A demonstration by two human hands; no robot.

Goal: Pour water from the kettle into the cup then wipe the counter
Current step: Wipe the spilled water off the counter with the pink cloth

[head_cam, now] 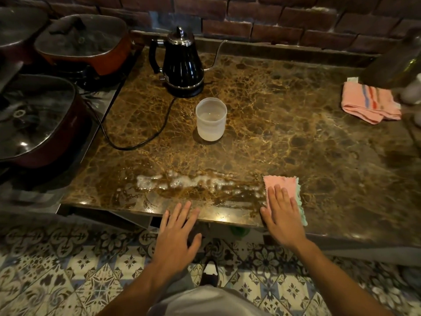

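Observation:
A black gooseneck kettle (182, 65) stands on its base at the back of the brown marble counter (284, 124). In front of it is a translucent white cup (211, 119) with some water in it. A streak of spilled water (182, 182) glistens near the counter's front edge. My right hand (281, 213) lies flat, fingers spread, on a pink and green cloth (282, 182) just right of the spill. My left hand (176, 236) rests open at the counter's front edge, holding nothing.
The kettle's black cord (136, 144) loops across the counter's left part. Lidded red pots (36, 124) sit on the stove at left. A folded pink striped towel (369, 102) lies at the far right. A brick wall (273, 19) runs behind.

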